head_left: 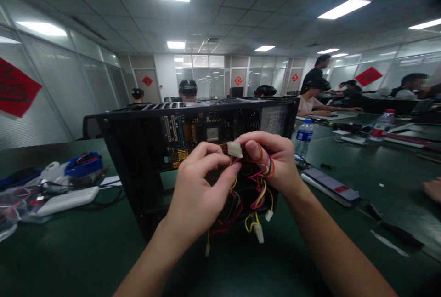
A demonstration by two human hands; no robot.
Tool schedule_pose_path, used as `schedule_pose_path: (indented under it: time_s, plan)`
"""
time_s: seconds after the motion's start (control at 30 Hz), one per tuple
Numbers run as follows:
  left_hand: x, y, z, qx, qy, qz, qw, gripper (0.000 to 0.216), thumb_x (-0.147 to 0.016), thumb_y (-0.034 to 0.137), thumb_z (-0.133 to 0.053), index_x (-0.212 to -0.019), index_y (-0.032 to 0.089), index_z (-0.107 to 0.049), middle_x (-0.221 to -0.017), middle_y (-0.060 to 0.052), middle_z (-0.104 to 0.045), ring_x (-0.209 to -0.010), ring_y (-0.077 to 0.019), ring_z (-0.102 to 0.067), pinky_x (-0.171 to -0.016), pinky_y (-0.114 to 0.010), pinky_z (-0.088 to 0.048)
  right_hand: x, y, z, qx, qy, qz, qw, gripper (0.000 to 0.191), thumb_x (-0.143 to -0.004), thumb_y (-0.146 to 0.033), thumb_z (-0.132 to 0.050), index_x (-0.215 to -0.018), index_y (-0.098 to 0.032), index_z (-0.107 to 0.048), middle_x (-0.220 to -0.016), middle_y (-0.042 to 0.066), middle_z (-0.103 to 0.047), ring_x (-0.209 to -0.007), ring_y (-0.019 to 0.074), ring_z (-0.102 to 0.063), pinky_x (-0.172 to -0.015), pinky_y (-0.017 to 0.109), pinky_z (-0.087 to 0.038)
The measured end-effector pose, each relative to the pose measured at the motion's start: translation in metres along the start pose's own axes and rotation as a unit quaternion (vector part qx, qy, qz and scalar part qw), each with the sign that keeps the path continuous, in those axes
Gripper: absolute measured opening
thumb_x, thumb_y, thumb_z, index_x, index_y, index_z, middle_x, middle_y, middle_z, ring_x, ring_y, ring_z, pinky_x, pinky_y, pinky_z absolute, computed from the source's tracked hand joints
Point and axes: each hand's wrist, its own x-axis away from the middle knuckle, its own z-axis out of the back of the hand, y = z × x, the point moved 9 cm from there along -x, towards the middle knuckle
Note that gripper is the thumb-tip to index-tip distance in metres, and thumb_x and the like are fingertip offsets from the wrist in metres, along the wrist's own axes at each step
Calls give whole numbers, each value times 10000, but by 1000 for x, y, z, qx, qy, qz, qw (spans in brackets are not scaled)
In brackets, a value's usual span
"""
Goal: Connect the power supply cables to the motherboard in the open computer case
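An open black computer case (138, 150) lies on its side on the dark green table (86, 251), its motherboard (193, 136) facing me. Both hands are raised in front of it. My right hand (275, 161) is closed on a white plug connector (234, 149), and red, yellow and black wires (257, 191) loop round its fingers. My left hand (200, 186) pinches the same wire bundle just below the plug. More small white connectors (259, 231) dangle beneath on the loose wires.
At left lie a plastic bag with blue parts (82, 166) and a white flat device (67, 200). A water bottle (303, 138) and a flat white strip (330, 186) sit at right. Several people sit at tables behind. Another person's hand (433, 190) shows at far right.
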Motion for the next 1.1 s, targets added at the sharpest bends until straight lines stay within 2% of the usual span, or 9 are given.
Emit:
schedule_pose_path:
  time_s: [0.23, 0.37, 0.43, 0.53, 0.63, 0.73, 0.83, 0.93, 1.1]
  plan:
    - [1, -38, 10, 178, 90, 60, 978, 158, -922, 292, -680, -880, 198, -799, -1044, -56, -631, -986, -169, -599, -841, -263, -486, 0, 13, 7, -68, 24, -12, 997, 134, -975, -294, -651, -1010, -211, -750, -857, 30, -766, -775, 137, -734, -728, 240, -607]
    - [3, -31, 20, 103, 137, 3, 985, 140, -923, 270, -681, -914, 209, -806, -995, -50, -634, -943, -161, -601, -827, -269, -505, -2, 13, 8, -66, -1, 23, 998, 137, -991, -235, -620, -1046, -246, -745, -879, 10, -759, -807, 124, -726, -749, 229, -593]
    - [2, -19, 22, 42, 120, -45, 991, 111, -898, 267, -710, -882, 220, -809, -998, -55, -647, -928, -168, -612, -847, -291, -521, -2, 9, 7, -41, -25, 37, 998, 137, -988, -243, -621, -1031, -252, -750, -911, 19, -760, -837, 139, -727, -770, 248, -592]
    - [-1, -13, 22, 44, 75, -65, 994, 141, -886, 341, -719, -887, 227, -803, -1220, -88, -647, -1100, -228, -621, -971, -356, -525, -1, 3, 13, -12, -19, 48, 999, 106, -959, -296, -664, -959, -241, -755, -921, 36, -757, -823, 162, -719, -749, 266, -586]
    - [-5, -33, 20, 117, 57, 29, 991, 275, -870, 351, -734, -1117, 230, -743, -1338, -97, -634, -1225, -254, -606, -975, -355, -552, 0, 4, 19, -3, 12, 28, 1000, 147, -905, -367, -733, -957, -231, -742, -891, 40, -746, -762, 163, -702, -697, 266, -583]
    - [-5, -51, 0, 170, -35, 133, 976, 383, -839, 311, -770, -1196, 184, -712, -1031, -81, -758, -963, -212, -718, -830, -303, -603, 2, 7, 19, -16, 17, -3, 1000, 205, -884, -381, -758, -1024, -234, -731, -940, 46, -745, -795, 165, -712, -722, 266, -596]
    - [-6, -51, -2, 193, -41, 146, 969, 230, -882, 305, -727, -1040, 145, -776, -806, -46, -765, -788, -169, -725, -796, -266, -605, 2, 5, 7, -47, -66, 0, 997, 137, -946, -292, -686, -1067, -248, -735, -999, 50, -745, -877, 167, -715, -787, 277, -592]
    - [-6, -46, 9, 202, 1, 135, 970, 168, -888, 294, -730, -969, 165, -800, -880, -38, -795, -847, -153, -739, -843, -227, -597, 5, -6, -8, -75, -180, 37, 980, 157, -986, -252, -617, -1072, -230, -746, -1017, 75, -733, -932, 192, -697, -852, 336, -576]
    - [-4, -43, 12, 218, 15, 135, 966, 165, -877, 281, -747, -1015, 213, -805, -912, -7, -808, -839, -138, -753, -794, -186, -604, 5, -13, -14, -62, -207, 40, 976, 138, -979, -182, -605, -1061, -198, -714, -1027, 86, -661, -929, 167, -649, -814, 289, -548]
